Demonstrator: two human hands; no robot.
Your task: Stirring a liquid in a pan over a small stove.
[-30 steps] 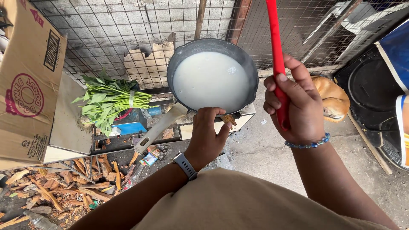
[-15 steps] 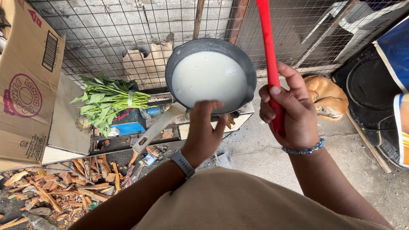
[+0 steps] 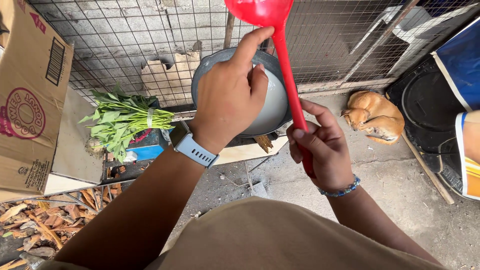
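My right hand [image 3: 322, 150] grips the lower end of a red ladle [image 3: 260, 10], which stands upright with its bowl at the top edge of view. My left hand [image 3: 227, 95], with a blue-grey watch on the wrist, is raised in front of the pan. Its index finger touches the ladle's shaft just below the bowl. The dark pan [image 3: 205, 62] holds white liquid [image 3: 274, 105] and sits on a low stove, mostly hidden behind my left hand.
A bunch of green leaves [image 3: 122, 120] lies left of the pan, beside a cardboard box [image 3: 27, 100]. Wood scraps [image 3: 35, 225] litter the ground at lower left. A wire fence [image 3: 125, 40] stands behind. A tan dog [image 3: 372, 117] sleeps at right near a black tub [image 3: 430, 105].
My left hand rose from below the pan's edge up to the ladle's shaft. My right hand lowered and tilted the ladle, bringing its bowl into view.
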